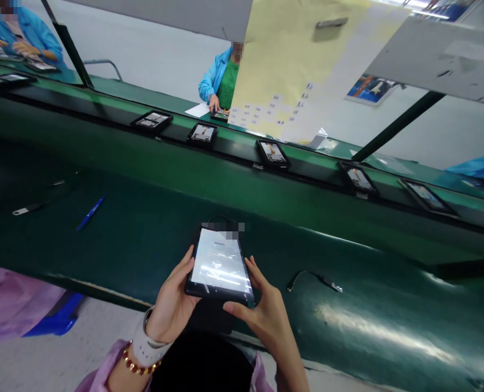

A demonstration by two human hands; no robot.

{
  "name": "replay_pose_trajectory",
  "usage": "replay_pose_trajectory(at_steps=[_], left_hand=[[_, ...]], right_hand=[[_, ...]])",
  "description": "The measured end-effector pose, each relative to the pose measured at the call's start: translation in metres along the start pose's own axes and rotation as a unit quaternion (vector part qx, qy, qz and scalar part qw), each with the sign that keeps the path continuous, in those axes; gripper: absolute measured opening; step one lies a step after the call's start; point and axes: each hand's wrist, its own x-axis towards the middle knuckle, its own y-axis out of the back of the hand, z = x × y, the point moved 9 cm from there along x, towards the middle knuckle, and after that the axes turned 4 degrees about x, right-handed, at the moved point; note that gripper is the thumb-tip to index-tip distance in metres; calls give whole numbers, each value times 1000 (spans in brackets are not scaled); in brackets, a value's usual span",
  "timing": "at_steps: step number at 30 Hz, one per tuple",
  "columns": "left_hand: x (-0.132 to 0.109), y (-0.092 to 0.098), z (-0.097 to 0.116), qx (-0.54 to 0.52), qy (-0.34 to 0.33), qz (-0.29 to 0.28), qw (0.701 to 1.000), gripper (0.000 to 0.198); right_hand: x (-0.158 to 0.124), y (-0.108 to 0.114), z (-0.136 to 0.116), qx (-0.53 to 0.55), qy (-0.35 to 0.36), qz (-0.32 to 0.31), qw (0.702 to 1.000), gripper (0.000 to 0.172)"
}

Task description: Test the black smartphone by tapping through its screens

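I hold a black tablet (219, 267) with a lit white screen in both hands, just above the near edge of the green workbench (144, 234). My left hand (170, 307) grips its left edge, thumb on the side of the screen. My right hand (266, 310) cups its lower right corner, thumb under the bottom edge. A thin cable runs from the tablet's top. My left wrist wears a white strap and a beaded bracelet.
Several black tablets (273, 153) ride the conveyor belt behind the bench. A blue pen (90, 213), a small tool (26, 209) and a loose cable end (319, 279) lie on the bench. People in blue coats (219, 76) work across the line. A yellow sheet (302, 71) hangs overhead.
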Motion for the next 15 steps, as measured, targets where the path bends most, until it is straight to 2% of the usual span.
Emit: replay_pose_trajectory(at_steps=[5,15], left_hand=[[-1,2,1,-2,-3,17,1000,42],[0,0,5,10,-21,4,1000,43]], right_hand=[[1,0,-5,-14,-2,5,1000,140],[3,2,-13,-13,8,17,1000,139]])
